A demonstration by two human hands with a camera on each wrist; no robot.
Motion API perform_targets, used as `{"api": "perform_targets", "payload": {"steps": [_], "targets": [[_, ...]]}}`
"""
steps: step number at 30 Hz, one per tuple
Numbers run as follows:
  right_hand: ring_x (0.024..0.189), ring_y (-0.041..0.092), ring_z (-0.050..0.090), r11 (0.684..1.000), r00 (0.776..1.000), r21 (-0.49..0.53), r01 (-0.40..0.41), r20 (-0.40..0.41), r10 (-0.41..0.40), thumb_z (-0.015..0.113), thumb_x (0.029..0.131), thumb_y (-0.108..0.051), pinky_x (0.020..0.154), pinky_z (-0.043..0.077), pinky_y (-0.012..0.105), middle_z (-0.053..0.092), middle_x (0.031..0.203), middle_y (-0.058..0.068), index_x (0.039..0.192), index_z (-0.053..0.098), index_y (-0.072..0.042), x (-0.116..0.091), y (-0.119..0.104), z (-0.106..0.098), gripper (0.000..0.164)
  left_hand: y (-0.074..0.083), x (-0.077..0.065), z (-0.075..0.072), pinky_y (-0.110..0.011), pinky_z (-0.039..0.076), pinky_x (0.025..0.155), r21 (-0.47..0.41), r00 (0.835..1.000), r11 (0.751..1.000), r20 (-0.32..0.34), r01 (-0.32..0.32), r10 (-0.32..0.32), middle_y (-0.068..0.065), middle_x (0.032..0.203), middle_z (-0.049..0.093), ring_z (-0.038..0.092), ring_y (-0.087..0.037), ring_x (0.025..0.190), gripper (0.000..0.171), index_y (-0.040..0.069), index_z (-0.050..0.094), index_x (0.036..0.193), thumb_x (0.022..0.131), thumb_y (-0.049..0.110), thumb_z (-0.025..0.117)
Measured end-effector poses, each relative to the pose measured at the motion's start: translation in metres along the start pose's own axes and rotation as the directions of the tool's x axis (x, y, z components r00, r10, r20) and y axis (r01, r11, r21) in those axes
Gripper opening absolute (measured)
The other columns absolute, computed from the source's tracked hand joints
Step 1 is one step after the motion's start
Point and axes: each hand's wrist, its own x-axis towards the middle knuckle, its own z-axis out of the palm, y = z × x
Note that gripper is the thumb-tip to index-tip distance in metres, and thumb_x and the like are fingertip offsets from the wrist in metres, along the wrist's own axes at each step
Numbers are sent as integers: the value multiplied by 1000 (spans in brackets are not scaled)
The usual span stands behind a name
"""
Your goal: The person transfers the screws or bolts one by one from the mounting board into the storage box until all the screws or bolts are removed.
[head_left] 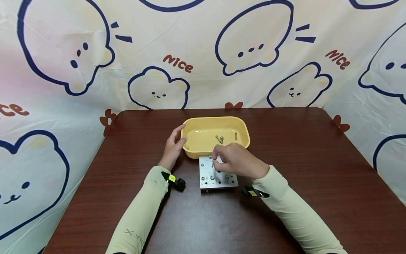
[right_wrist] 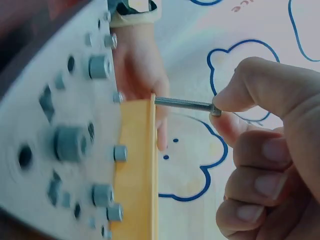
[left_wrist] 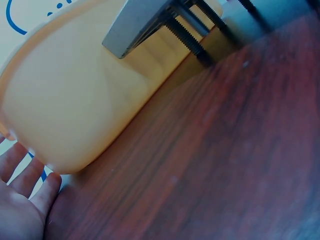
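Note:
My right hand (head_left: 239, 160) pinches a screw (right_wrist: 185, 104) by its head between thumb and index finger, above a silver metal plate (head_left: 207, 173). In the right wrist view the screw's threaded shank points away from the fingertips and stands apart from the plate's face. Several socket-head screws (right_wrist: 72, 143) stick up from the plate among bare holes. My left hand (head_left: 170, 150) touches the left end of a yellow plastic bin (head_left: 215, 119), fingers fairly straight. Inside the bin lie loose screws (head_left: 221, 139). Long threaded shanks (left_wrist: 185, 37) hang below the plate in the left wrist view.
The plate stands raised on the dark brown wooden table (head_left: 285, 141), close against the bin's near side. A cartoon-printed cloth (head_left: 203, 84) hangs behind the table and along its sides. A small camera (head_left: 180, 185) is strapped to each wrist.

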Motion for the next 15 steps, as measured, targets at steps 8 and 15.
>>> {"api": "perform_targets", "payload": {"steps": [8,15], "targets": [[42,1,32,995,995,51,-84,-56,87,59,78,-16,39,28,19,39,49,-10,80,55,-19,-3,16,-11,5,1,1,0,-38,30,102,-7,1000,1000,1,2,-2,2,141,35,29,-19,130,48,14,39,136,90,6,48],[45,4,38,983,979,48,-176,-97,180,60,76,-18,42,31,22,44,52,-7,78,56,-21,-2,30,-18,5,2,1,-1,-38,30,101,-2,1000,1000,-1,4,-4,2,141,35,30,-17,130,48,14,39,136,89,6,48]]}}
